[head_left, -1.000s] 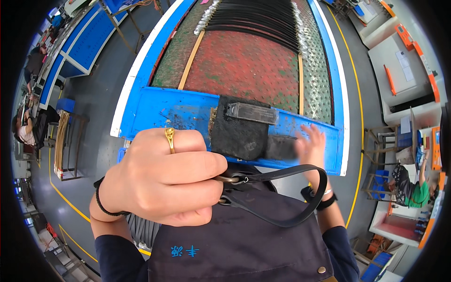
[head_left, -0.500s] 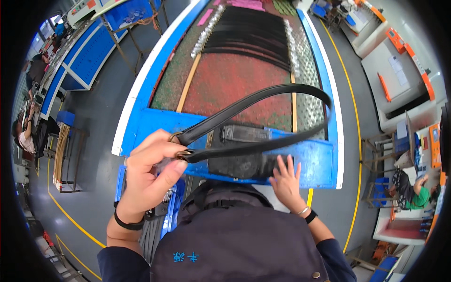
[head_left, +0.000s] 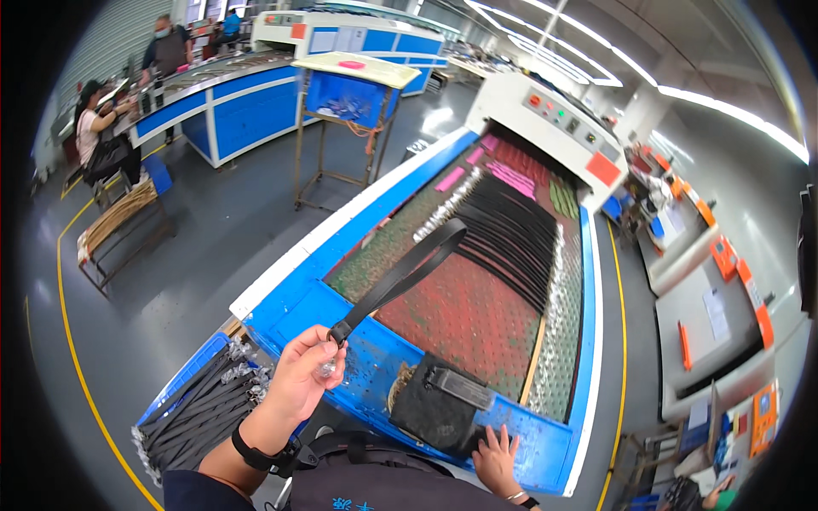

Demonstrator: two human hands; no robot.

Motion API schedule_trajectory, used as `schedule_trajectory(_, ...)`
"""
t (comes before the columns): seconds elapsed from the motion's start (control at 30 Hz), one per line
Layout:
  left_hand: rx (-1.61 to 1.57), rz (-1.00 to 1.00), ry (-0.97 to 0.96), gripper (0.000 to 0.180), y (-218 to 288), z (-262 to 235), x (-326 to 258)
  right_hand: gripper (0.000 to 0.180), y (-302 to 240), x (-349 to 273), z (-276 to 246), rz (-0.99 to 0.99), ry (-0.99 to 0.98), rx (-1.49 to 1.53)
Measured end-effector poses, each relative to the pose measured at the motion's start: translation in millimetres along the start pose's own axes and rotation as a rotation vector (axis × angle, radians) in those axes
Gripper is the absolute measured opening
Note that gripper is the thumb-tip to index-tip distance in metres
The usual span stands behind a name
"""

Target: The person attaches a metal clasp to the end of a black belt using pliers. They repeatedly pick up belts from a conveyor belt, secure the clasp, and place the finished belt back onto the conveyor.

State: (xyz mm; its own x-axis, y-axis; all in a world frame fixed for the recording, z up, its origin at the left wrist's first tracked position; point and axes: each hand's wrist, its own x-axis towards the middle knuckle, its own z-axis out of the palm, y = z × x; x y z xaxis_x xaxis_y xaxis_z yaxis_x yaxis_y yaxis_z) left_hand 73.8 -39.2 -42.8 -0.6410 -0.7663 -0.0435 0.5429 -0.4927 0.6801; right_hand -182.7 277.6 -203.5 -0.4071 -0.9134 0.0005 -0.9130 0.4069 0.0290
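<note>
Factory floor all around, with a long blue conveyor (head_left: 588, 281) carrying rows of black straps toward an oven. Head view: left hand (head_left: 302, 375) is pinching a black strap (head_left: 400, 277) by its metal clip, fingers closed on it, strap sticking up over the belt. Right hand (head_left: 497, 456) is resting flat, fingers spread, beside a dark pad (head_left: 439, 404). Looks like the laying-down step; next it needs lowering straight alongside the others.

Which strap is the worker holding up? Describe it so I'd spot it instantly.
Find the long blue-framed conveyor running away from the worker. At its near left corner, the left hand pinches a metal clasp, and a black strap rises from it as a loop. Unlike the black straps lying flat on the belt, this one stands in the air.
</note>
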Motion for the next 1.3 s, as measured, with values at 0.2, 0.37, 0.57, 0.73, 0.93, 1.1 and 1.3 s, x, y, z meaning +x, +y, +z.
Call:
schedule_trajectory(0.2, 0.1, 0.11, 0.089, 0.012, 6.4, -27.5, -6.6, 0.039, 2.5, 39.4, -45.7, 0.089, 0.194, 0.075)
schedule_trajectory(0.37, 0.134, 0.245, 0.16, 0.009, 10.8, -31.2, -11.1, 0.059, 15.5, 105.0, -45.3, 0.064, 0.221, 0.342)
schedule_trajectory(0.57, 0.249, 0.352, 0.153, 0.01, 15.8, -22.0, -10.3, 0.065, 29.9, 109.5, -41.0, 0.066, 0.035, 0.631)
schedule_trajectory(0.73, 0.373, 0.392, 0.173, 0.008, 13.7, -21.4, -13.9, 0.062, 30.2, 98.7, -43.8, 0.037, 0.016, 0.583)
schedule_trajectory(0.93, 0.567, 0.49, 0.17, 0.005, 10.7, -16.1, -7.4, 0.05, 22.2, 91.0, -36.1, 0.101, 0.161, 1.128)
schedule_trajectory(1.1, 0.735, 0.511, 0.151, 0.003, 7.8, 9.0, 0.4, 0.043, 11.9, 92.6, -51.0, 0.277, 0.438, 1.6)
schedule_trajectory(1.3, 0.949, 0.569, 0.022, 0.003, 3.7, 32.5, 9.1, 0.047, 42.5, 55.1, -121.5, 0.161, 0.74, 2.241)
